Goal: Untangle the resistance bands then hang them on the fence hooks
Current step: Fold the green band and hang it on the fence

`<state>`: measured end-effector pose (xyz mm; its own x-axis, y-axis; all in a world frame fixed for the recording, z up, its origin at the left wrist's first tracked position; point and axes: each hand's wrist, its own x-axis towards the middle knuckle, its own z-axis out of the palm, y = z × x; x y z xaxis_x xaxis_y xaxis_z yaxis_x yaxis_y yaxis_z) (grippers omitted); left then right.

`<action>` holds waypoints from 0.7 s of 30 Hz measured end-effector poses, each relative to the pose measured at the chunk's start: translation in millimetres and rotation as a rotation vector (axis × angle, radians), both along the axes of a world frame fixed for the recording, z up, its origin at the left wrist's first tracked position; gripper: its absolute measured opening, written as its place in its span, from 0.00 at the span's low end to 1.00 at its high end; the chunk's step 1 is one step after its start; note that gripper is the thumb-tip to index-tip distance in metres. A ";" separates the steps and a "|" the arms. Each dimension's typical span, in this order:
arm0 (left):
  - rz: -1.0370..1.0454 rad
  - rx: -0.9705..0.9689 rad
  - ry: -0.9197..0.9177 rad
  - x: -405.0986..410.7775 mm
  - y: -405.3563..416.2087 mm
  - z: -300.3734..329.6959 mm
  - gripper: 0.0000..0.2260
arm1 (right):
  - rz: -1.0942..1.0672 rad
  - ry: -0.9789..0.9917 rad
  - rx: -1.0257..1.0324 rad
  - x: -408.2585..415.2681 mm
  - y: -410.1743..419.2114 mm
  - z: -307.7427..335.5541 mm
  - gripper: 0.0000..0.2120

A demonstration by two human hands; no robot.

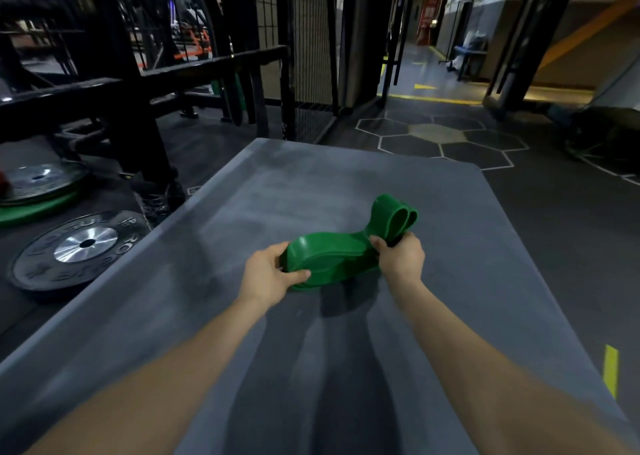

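Note:
A bundle of wide green resistance bands is held just above a grey mat. My left hand grips the bundle's left end, thumb over the front edge. My right hand grips the bands near their right end, where folded loops stick up behind my fingers. A dark strip shows at my right hand between the fingers; I cannot tell what it is. A black wire fence panel stands beyond the mat; no hooks are visible on it.
Weight plates lie on the floor left of the mat, with a black rack frame behind them. Hexagon-marked floor and a corridor open at the back right.

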<state>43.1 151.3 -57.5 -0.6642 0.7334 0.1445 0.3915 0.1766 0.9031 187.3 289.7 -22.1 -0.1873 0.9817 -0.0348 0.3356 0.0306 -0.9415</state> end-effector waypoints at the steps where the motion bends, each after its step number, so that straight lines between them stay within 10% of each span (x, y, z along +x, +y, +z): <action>1: 0.004 -0.002 -0.002 0.1 0.8 4.5 0.22 | -0.025 0.007 -0.013 0.2 -1.2 1.5 0.20; 6: -0.008 -0.021 0.005 4.3 1.6 40.8 0.20 | -0.135 -0.026 0.015 12.0 -11.6 23.3 0.33; 21: -0.129 -0.351 0.380 39.8 -53.1 230.3 0.12 | 0.480 -0.412 1.359 7.7 -102.7 141.9 0.18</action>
